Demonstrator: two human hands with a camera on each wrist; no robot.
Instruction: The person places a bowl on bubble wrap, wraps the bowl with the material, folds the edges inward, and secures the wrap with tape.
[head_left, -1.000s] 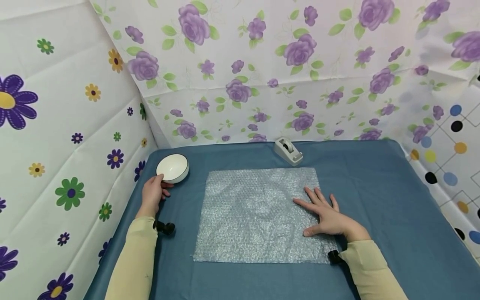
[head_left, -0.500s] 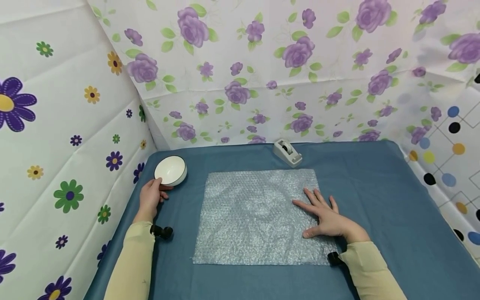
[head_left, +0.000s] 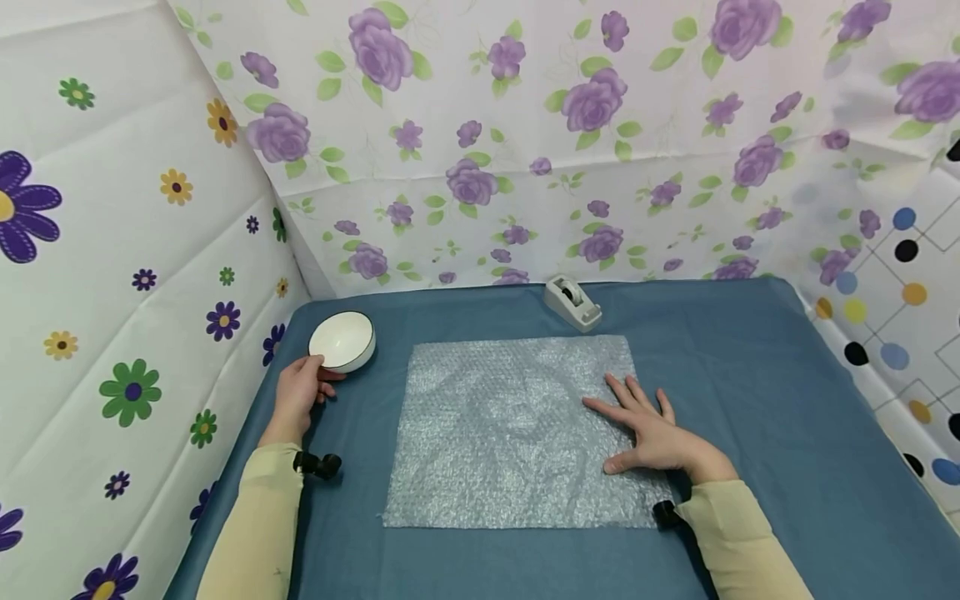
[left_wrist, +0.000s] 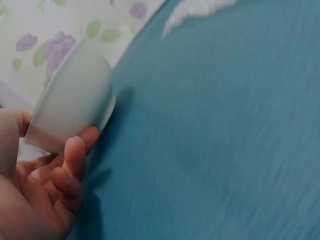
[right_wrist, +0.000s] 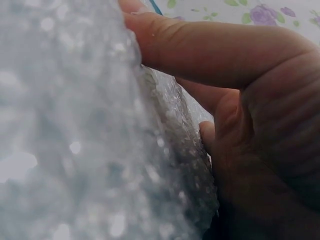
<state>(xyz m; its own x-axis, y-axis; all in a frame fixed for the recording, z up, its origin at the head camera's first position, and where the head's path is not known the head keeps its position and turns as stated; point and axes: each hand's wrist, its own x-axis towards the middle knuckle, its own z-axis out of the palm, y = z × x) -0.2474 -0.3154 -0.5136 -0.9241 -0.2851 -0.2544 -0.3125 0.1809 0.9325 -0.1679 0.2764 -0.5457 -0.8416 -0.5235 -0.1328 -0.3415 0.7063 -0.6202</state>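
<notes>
- The left hand (head_left: 298, 390) has the bowl (head_left: 342, 340) pinched at its near rim; seen from the left wrist, the fingers (left_wrist: 75, 155) bend loosely below, with 1 fingertip against the outer wall.
- That bowl is white with a dark rim, over at the left back corner of the bench (head_left: 787, 400); I can't tell whether its foot touches the blue cloth.
- The wrap (head_left: 510, 442), a clear bubbly sheet, lies spread out mid-bench, to the right of the bowl and apart from it.
- On the wrap's right side rests the right hand (head_left: 648, 433), its fingers wide apart, thumb nearest me.
- Just beyond the wrap's far edge sits a pale dispenser (head_left: 573, 303) with a roll in it.
- Both arms wear pale yellow sleeves (head_left: 255, 525).
- Behind it all hangs a curtain (head_left: 465, 100) of purple roses, with daisies on the left and coloured dots on the right.
</notes>
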